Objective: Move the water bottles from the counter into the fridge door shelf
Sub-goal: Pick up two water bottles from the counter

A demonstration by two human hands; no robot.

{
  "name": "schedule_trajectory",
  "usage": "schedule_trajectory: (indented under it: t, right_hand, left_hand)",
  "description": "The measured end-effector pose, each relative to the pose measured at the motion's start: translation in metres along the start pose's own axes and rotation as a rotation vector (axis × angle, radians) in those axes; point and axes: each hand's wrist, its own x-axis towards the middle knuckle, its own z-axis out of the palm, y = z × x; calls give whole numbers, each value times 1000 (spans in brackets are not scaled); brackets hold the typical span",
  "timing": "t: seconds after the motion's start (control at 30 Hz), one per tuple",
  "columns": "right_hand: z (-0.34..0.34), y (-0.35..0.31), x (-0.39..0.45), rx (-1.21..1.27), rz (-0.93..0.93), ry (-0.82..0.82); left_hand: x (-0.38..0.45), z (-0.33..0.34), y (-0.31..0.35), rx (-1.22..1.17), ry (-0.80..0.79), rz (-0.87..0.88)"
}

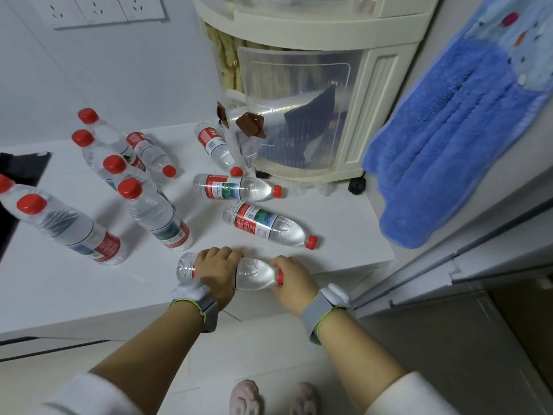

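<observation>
Barely begun, I'd say: every bottle I can see sits on the white counter [344, 223], and the fridge door shelf is out of sight. At six o'clock a lying bottle [254, 272] is held at both ends, the left hand [217, 269] wrapped over its labelled middle, the right hand [294, 284] closed round the red cap. Upright bottles [155, 217] crowd nine o'clock; others [266, 224] lie flat at centre. All are clear ribbed plastic, glossy, with red labels. A fluffy blue towel [449, 139] hangs at three o'clock.
</observation>
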Motion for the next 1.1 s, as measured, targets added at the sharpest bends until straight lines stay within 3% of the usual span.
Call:
schedule_trajectory:
  t: [0.17, 0.37, 0.53, 0.67, 0.8, 0.9, 1.1]
  right_hand:
    - [-9, 2, 0, 76, 12, 20]
    - [-44, 2, 14, 121, 15, 277]
    - [-53, -1, 30, 83, 29, 363]
    - [-58, -9, 43, -75, 61, 303]
    - [-61, -7, 57, -283, 180, 94]
    - [-55, 2, 62, -283, 251, -16]
    - [-40, 4, 64, -250, 251, 62]
  left_hand:
    - [-3, 1, -1, -80, 36, -24]
    - [-12, -4, -6, -267, 162, -32]
    - [-16, -21, -14, -481, 246, -29]
    - [-12, -33, -9, -732, 273, -67]
    - [-3, -44, -2, -945, 339, -214]
    - [-5, -45, -2, -1028, 366, -325]
    - [-10, -38, -16, -1031, 326, -388]
